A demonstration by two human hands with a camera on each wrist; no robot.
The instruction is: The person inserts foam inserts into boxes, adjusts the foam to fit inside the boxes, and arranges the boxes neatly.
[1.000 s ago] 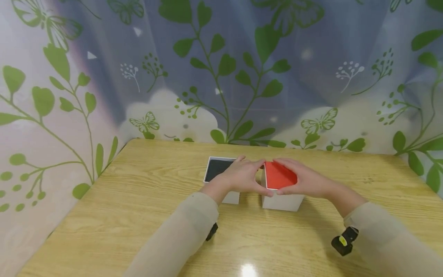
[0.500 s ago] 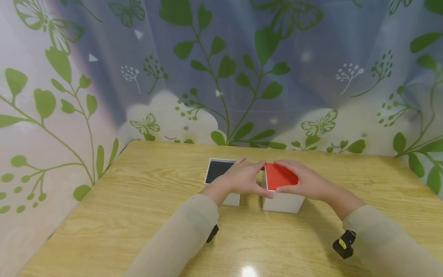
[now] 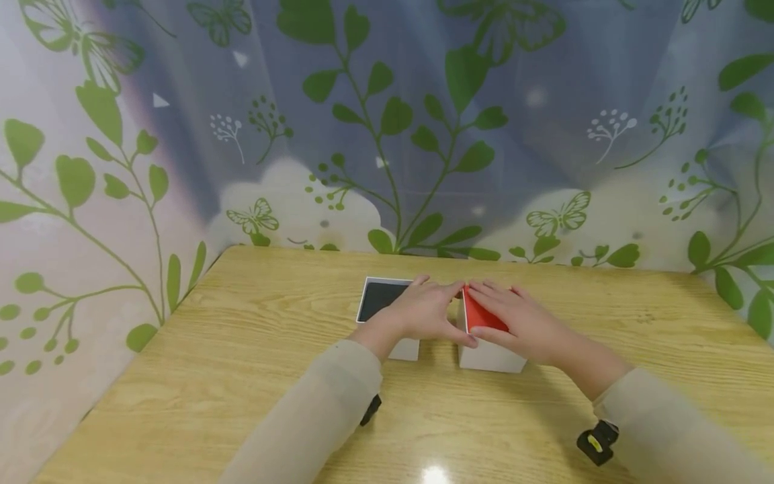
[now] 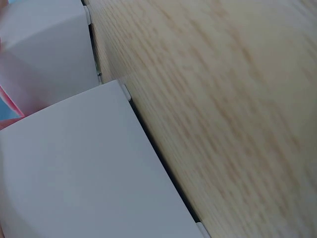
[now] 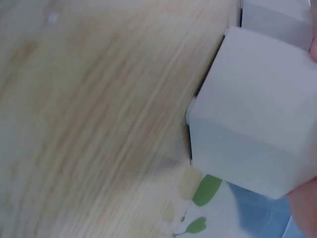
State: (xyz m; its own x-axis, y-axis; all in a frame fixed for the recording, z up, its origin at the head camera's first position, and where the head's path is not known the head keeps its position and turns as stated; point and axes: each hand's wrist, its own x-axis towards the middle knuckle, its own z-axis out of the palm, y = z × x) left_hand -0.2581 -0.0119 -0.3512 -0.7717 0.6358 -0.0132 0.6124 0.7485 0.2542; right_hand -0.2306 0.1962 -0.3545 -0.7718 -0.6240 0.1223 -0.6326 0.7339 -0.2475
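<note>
Two white boxes stand side by side on the wooden table. The left box (image 3: 404,349) has a dark inset top (image 3: 381,300); the right box (image 3: 492,358) has a red top (image 3: 486,316). My left hand (image 3: 426,309) reaches over the left box and holds the red-topped box at its left edge, thumb at the near corner and fingertips at the far one. My right hand (image 3: 523,323) lies over the red top with its fingers extended towards the left edge, covering the top's right part. In the right wrist view the white box wall (image 5: 252,104) fills much of the right side.
The wooden table (image 3: 254,396) spreads out on both sides of the boxes and in front of them. Behind it hangs a curtain (image 3: 423,134) printed with green leaves and butterflies. Black wrist devices (image 3: 598,442) sit by the sleeves.
My right hand has shifted left and its fingers now lie further over the red top, hiding more of it. The left hand and both boxes stay where they were.
</note>
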